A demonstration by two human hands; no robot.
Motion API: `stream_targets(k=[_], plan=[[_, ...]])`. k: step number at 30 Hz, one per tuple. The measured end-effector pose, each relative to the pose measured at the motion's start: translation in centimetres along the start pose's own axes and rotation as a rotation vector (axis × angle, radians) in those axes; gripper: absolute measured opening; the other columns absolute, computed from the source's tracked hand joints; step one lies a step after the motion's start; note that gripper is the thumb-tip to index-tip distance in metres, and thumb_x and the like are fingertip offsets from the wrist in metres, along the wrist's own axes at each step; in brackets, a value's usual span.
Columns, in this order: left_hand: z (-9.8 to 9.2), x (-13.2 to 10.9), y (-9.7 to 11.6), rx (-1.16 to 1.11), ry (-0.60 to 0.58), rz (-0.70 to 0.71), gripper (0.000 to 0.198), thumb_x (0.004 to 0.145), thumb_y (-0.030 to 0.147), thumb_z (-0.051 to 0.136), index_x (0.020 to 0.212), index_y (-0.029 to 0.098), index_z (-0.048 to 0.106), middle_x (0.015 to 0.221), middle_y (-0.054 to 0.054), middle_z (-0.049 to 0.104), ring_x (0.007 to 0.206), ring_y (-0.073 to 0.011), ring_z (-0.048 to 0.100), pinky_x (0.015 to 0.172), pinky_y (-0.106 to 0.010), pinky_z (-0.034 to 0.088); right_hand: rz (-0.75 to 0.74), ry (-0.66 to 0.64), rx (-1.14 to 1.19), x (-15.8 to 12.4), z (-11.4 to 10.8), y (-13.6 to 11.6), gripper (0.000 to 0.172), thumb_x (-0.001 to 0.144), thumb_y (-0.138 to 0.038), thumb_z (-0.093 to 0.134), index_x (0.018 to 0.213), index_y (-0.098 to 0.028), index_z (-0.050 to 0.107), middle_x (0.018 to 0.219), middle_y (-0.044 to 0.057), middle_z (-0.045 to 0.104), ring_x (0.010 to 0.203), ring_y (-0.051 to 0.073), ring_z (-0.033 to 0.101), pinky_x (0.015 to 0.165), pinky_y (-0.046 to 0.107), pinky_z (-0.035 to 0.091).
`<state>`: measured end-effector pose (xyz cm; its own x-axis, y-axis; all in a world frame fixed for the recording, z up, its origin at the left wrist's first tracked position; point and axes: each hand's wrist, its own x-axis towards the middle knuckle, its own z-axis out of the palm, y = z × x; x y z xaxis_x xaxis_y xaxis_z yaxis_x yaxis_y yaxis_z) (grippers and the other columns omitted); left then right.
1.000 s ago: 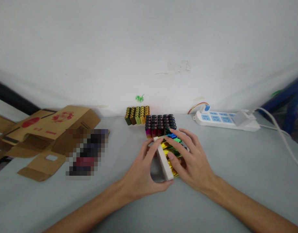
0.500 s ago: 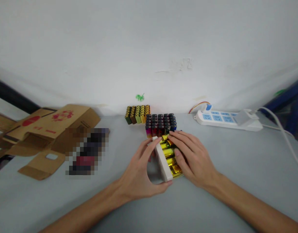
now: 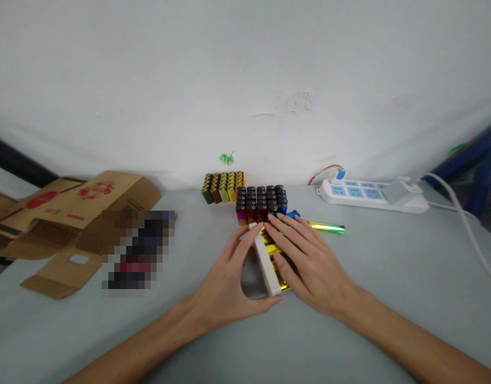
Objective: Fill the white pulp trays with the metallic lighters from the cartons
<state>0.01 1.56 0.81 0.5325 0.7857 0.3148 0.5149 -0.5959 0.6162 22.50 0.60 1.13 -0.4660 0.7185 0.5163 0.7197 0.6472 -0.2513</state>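
My left hand [image 3: 229,280] grips a white tray [image 3: 265,264] tipped on its side, index finger on its far end and thumb at its near end. Against the tray lie shiny gold and yellow lighters [image 3: 271,248], mostly hidden under my right hand [image 3: 305,261], which rests flat on them with fingers spread. Just beyond stands a block of upright black-topped lighters [image 3: 261,202], and behind it a second block of yellow, green and orange lighters [image 3: 224,188]. A single green lighter [image 3: 325,227] lies on the table to the right, next to a blue one [image 3: 292,214].
A white power strip [image 3: 369,194] with a plugged adapter and cables lies at the back right by the wall. An opened brown cardboard box [image 3: 77,205] lies at the left, with a blurred patch beside it. The grey table [image 3: 389,266] meets a white wall.
A green lighter and a blue one now lie loose on the table right of the pile. My right hand has flattened over the gold lighters and pressed them against the tray.
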Motion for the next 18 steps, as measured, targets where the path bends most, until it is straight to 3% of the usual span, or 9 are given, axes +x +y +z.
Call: stream_targets(k=[4,11,18], plan=[[-0.2,0.0,-0.2,-0.011,-0.022,0.009,0.123,0.072,0.035,0.094,0.168,0.030,0.018,0.165,-0.017,0.039,0.144,-0.0382,0.050,0.118,-0.054,0.053,-0.012,0.017,-0.013,-0.1,0.0,0.6,0.053,0.109,-0.023,0.045,0.160,-0.011,0.049,0.166,0.015,0.051,0.157,0.029,0.043,0.131,0.061,0.034],[-0.1,-0.2,-0.8,-0.018,-0.017,-0.003,0.120,0.072,0.039,0.094,0.168,0.032,0.022,0.166,-0.016,0.039,0.138,-0.0384,0.056,0.114,-0.053,0.056,-0.038,0.133,0.005,-0.4,0.1,1.2,0.049,0.107,-0.023,0.052,0.154,-0.014,0.057,0.152,0.017,0.066,0.148,0.033,0.055,0.123,0.064,0.045],[-0.1,-0.2,-0.6,-0.002,-0.011,0.012,0.124,0.071,0.038,0.095,0.168,0.033,0.018,0.166,-0.017,0.038,0.142,-0.0388,0.053,0.115,-0.054,0.055,-0.046,0.027,-0.052,-0.6,0.1,0.5,0.058,0.107,-0.037,0.054,0.161,-0.017,0.050,0.163,0.017,0.055,0.155,0.040,0.043,0.125,0.070,0.038]])
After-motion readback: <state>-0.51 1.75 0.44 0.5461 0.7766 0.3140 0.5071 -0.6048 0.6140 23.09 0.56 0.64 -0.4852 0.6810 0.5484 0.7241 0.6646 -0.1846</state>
